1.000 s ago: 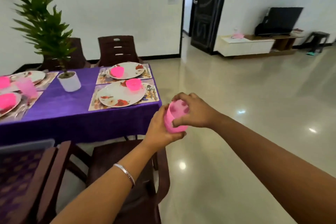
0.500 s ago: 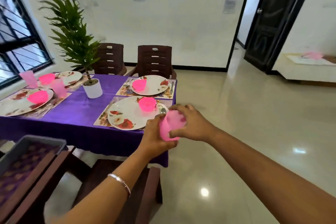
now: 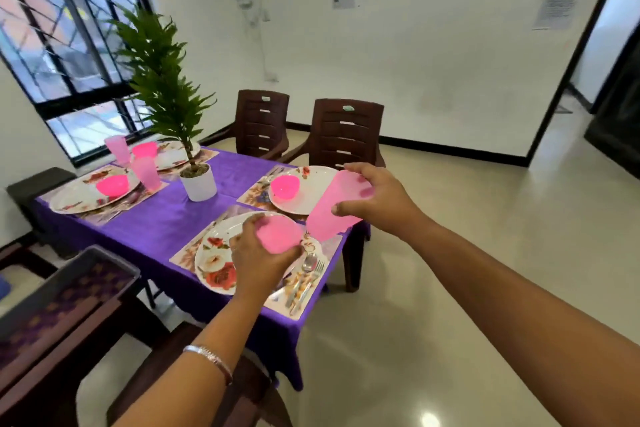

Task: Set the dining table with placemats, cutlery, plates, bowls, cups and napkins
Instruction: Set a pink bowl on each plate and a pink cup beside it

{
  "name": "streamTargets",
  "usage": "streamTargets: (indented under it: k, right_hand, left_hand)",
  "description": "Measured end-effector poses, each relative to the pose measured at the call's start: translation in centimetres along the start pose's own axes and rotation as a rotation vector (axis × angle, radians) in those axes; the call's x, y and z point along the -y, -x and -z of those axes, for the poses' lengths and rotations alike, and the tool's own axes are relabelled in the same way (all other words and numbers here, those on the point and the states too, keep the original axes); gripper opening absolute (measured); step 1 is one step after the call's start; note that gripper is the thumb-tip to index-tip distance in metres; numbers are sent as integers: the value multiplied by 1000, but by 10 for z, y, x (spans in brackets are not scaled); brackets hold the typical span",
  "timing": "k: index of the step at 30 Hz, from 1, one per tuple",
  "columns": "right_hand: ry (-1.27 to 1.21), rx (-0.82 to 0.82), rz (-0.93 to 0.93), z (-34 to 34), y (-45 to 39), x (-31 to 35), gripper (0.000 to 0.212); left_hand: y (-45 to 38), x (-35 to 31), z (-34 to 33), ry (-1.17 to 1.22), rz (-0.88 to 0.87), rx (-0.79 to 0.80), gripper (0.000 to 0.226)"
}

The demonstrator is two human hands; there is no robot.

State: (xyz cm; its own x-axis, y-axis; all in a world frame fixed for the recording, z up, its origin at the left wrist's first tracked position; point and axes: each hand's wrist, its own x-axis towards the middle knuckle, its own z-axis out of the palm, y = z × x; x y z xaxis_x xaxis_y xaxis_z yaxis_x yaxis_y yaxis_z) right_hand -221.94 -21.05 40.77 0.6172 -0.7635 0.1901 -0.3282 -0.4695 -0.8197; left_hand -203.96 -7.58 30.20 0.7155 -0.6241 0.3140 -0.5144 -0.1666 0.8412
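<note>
1. Left hand (image 3: 258,262) curled around a pink cup (image 3: 278,234), held over the near plate (image 3: 216,258); cup's base hidden inside the palm, only its rim end showing.
2. Right hand (image 3: 375,199) grasping a second pink cup (image 3: 334,206), tilted, thumb below and fingers over the top; cup's upper end partly covered by the fingers (image 3: 360,172).
3. Two held cups apart, second one at about 2 o'clock from the first, above the right edge of the purple tablecloth (image 3: 162,218).
4. Near plate half blocked by the left hand and wrist; any bowl on it not visible.
5. Fork and spoon (image 3: 306,276) lying at 3 o'clock of the near plate on a floral placemat (image 3: 291,307), handles blurred, exact count hard to tell.
6. Far plate (image 3: 311,184) at 12 o'clock of the near one, carrying a pink bowl (image 3: 284,186); its right rim hidden behind the tilted cup.
7. At 10 o'clock, across the potted plant (image 3: 199,180), two more settings with pink bowls and two standing pink cups (image 3: 147,173); far setting mostly screened by leaves and cups.
8. Grey tray (image 3: 79,274) at 8 o'clock, cut off by the frame edge, contents unclear.
9. Two brown chairs (image 3: 346,132) at the far side of the table.
</note>
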Motion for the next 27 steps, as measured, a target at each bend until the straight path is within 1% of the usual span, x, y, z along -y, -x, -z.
streamTargets:
  k: [3,7,12,15,19,22,27]
  right_hand:
    - [65,78,12,1,-43,-26,81]
    - [198,211,12,-20,-95,-56,85]
    - [325,359,22,-56,-153,-94,93]
    - [390,474,46,-83,-177,-113,98]
    - [516,615,66,-114,-210,-134,100]
    - [631,694,63,-132,-226,-144,97]
    - [686,762,114,-141,-236,-153,97]
  left_hand:
    - [-12,-5,-6,18,31,-161,86]
    - [-23,-3,-10,-5,83,-357,93]
    - [-60,12,-18,-7,142,-442,106]
    - [-92,32,-27,-19,169,-468,100]
    - [-142,61,-41,-32,207,-451,96]
    - [-184,80,-49,-60,237,-409,93]
    - [-237,111,-71,-103,261,-306,91]
